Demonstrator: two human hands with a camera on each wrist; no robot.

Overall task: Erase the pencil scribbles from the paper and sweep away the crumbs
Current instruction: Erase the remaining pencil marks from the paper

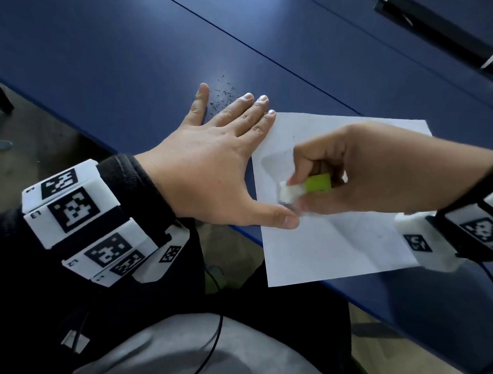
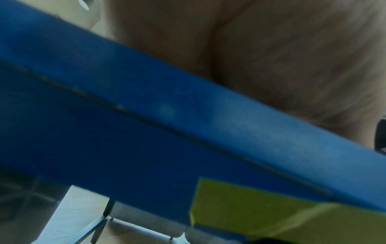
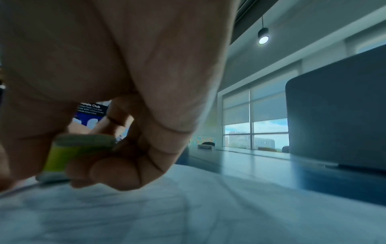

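A white sheet of paper (image 1: 336, 241) lies on the blue table (image 1: 132, 54), its near corner hanging over the front edge. My right hand (image 1: 353, 174) pinches a white eraser with a green sleeve (image 1: 301, 189) and presses its white end onto the sheet's left part. My left hand (image 1: 212, 168) lies flat with straight fingers, thumb and fingertips on the paper's left edge. Dark eraser crumbs (image 1: 222, 96) are scattered on the table beyond the left fingers. In the right wrist view the eraser (image 3: 60, 156) sits between curled fingers above the paper (image 3: 188, 214).
A seam runs diagonally across the table top (image 1: 273, 60). A dark object (image 1: 433, 28) lies at the far right edge. In the left wrist view, the blue table edge (image 2: 188, 115) fills the frame with a yellow-green patch (image 2: 261, 208) below it. My lap sits under the table's front edge.
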